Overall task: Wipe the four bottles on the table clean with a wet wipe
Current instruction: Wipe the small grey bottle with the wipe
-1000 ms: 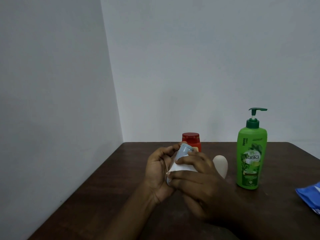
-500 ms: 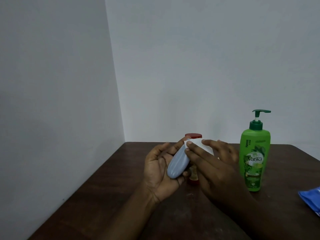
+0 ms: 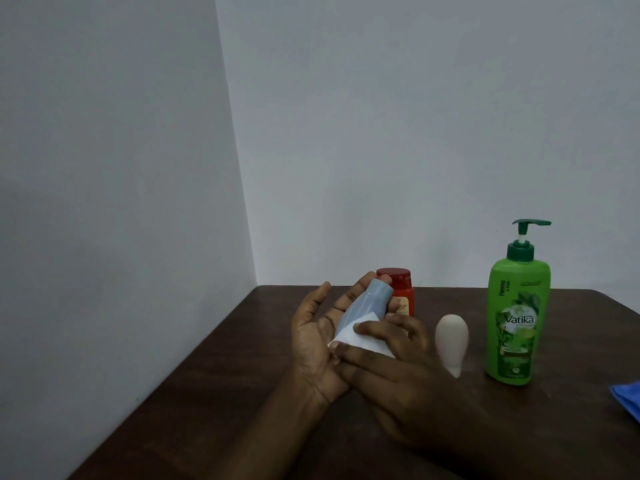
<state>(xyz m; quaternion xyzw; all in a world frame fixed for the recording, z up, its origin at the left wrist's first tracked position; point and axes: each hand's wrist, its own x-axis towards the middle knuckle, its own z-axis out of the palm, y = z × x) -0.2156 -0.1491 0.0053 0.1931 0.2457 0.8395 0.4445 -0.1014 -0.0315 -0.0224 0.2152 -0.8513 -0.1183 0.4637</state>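
At lower centre of the frame, above the table (image 3: 207,410), our left hand (image 3: 315,348) grip curls around the grey-blue bottle (image 3: 369,303); our right hand (image 3: 398,368) grip pinches the white wipe (image 3: 363,342) against its lower end.

The single view comes from the person's head, aimed forward and slightly down across the dark wooden counter (image 3: 207,393) toward the room's corner (image 3: 239,168), where two pale walls meet left of centre. Walls fill the upper part of the picture and the counter takes the lower part. Nearest the lens, low and central, sit the left hand (image 3: 317,344), curled round a grey-blue bottle (image 3: 367,306), and the right hand (image 3: 401,372), pinching a white wipe (image 3: 363,341) against it. The green pump bottle (image 3: 516,317) stands farther off at right. A blue pack (image 3: 628,400) is cut by the right edge.
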